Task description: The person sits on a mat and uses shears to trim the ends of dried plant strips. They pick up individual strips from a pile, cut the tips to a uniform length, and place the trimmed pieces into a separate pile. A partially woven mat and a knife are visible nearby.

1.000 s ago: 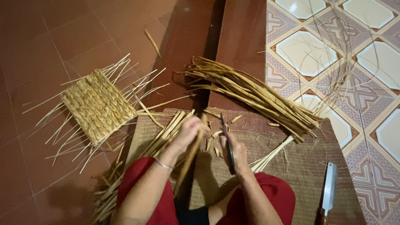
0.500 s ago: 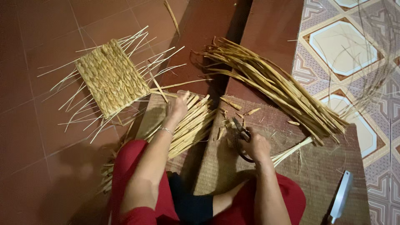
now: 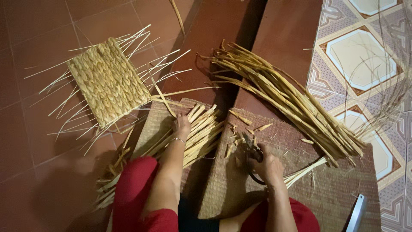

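The cut strips (image 3: 195, 133) lie fanned in a loose pile on the woven mat (image 3: 300, 184), directly under the left hand (image 3: 182, 124). That hand rests palm-down on them, arm stretched forward from the red-clad knee; its fingers seem to curl onto the strip ends, but whether they pinch one or only press on the pile cannot be told from here. The right hand (image 3: 268, 165) sits lower and to the right, wrist bent inward, its fingers closed around the handles of dark scissors (image 3: 253, 150), whose blades point up and away from the body.

Just beyond the scissor tips, short offcuts (image 3: 246, 124) are scattered on the mat, which suggests trimming is well under way. Further right of that hand, a thick bundle of long uncut strips (image 3: 296, 107) runs diagonally across the mat edge onto the red floor (image 3: 25, 141), so plenty of material looks still unworked. Up and left of the left hand's fingers lies a woven rectangular panel (image 3: 107, 79), with loose strip ends sticking out on every side; its edges appear unfinished.

Near the right forearm, at the lower corner, lies a flat metal blade (image 3: 357, 210). Patterned tiles (image 3: 365, 60) lie at far right.
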